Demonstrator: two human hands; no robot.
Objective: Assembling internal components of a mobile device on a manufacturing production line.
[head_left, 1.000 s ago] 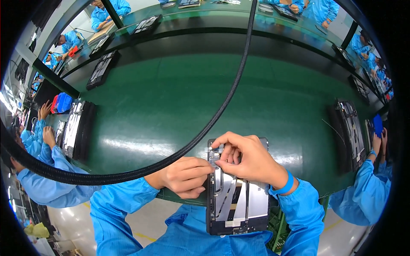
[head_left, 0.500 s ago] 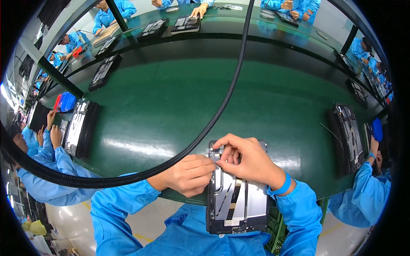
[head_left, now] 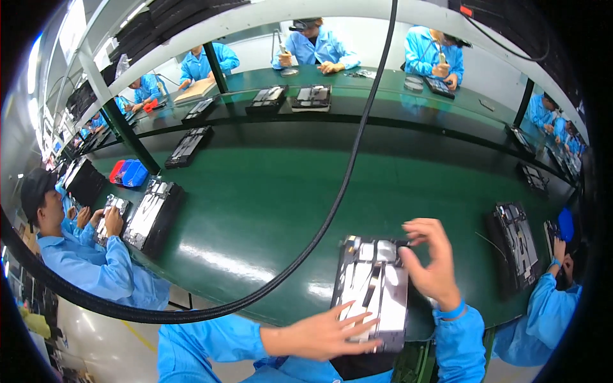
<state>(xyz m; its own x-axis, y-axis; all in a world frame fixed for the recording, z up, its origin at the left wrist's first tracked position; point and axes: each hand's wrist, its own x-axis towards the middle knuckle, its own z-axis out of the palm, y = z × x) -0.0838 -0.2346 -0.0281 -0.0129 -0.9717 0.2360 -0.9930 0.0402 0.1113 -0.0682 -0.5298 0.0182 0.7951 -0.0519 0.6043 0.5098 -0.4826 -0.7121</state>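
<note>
An opened tablet [head_left: 394, 293], with a dark frame and silver inner panels, lies at the table's near edge in front of me. My left hand [head_left: 316, 335] rests across its lower part, palm down and fingers spread. By the tablet's upper right corner is my right hand [head_left: 434, 262], thumb and fingers apart, with nothing visible between them. A blue band circles the right wrist. Part of the tablet's lower end is hidden under my left hand.
Stacks of similar tablets stand on the green table [head_left: 268, 191] at left [head_left: 151, 214] and right [head_left: 518, 246]. A black cable [head_left: 332, 217] hangs across the view. Blue and red bins [head_left: 132, 173] sit at left. Co-workers in blue sit at both sides and beyond the shelf.
Both hands have come away from close work at the tablet's top. My left hand has moved down and spread out flat; my right has moved to the upper right corner. The view has shifted.
</note>
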